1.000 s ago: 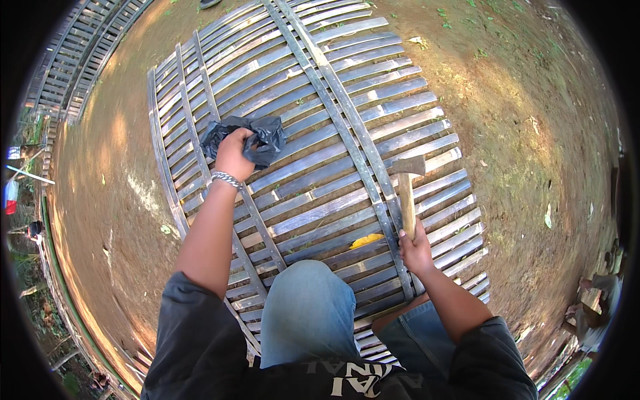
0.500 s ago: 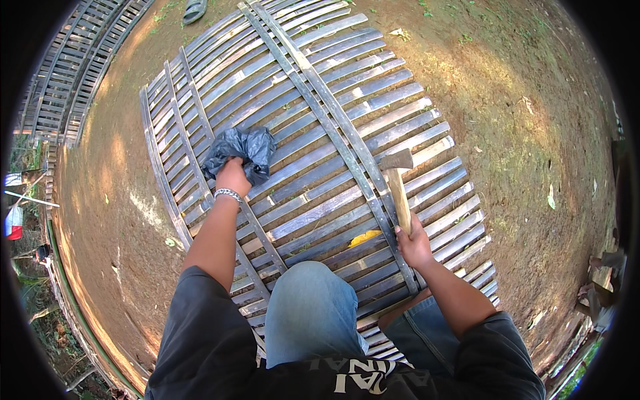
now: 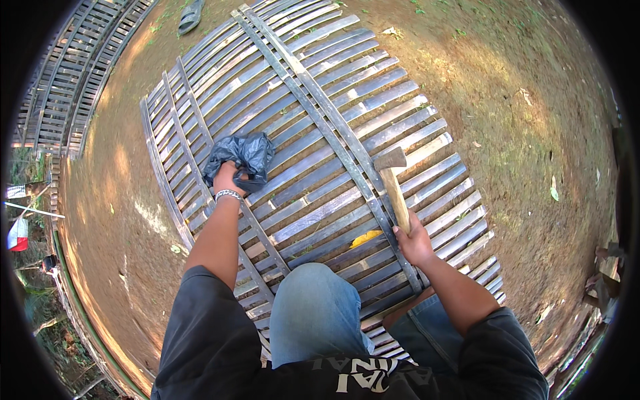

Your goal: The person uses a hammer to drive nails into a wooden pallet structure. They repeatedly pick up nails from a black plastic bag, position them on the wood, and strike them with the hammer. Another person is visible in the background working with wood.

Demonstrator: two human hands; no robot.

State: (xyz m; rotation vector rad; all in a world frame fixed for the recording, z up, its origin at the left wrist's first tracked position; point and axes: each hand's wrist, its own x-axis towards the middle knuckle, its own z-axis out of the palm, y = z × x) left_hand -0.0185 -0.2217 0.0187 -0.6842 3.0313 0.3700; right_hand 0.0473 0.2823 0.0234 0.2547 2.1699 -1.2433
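My left hand (image 3: 230, 176) is at the mouth of a crumpled black plastic bag (image 3: 252, 155), its fingers hidden inside the folds. The bag rests on a large panel of split bamboo slats (image 3: 313, 212). With my right hand (image 3: 415, 241) I grip a hatchet (image 3: 397, 200) by the lower part of its wooden handle. The hatchet's metal head points away from me, over the paired long battens (image 3: 333, 137) that cross the slats. Whatever the bag holds is out of sight.
My knee (image 3: 313, 310) is over the near part of the panel. A yellow leaf (image 3: 365, 239) lies on the slats. Brown earth surrounds the panel, with a grey sandal (image 3: 191, 17) at the far side. Another slatted panel (image 3: 67, 87) stands at the far left.
My left hand has shifted slightly and sits deeper in the folds of the bag. The hatchet has barely moved in my right hand. The whole view has turned a little.
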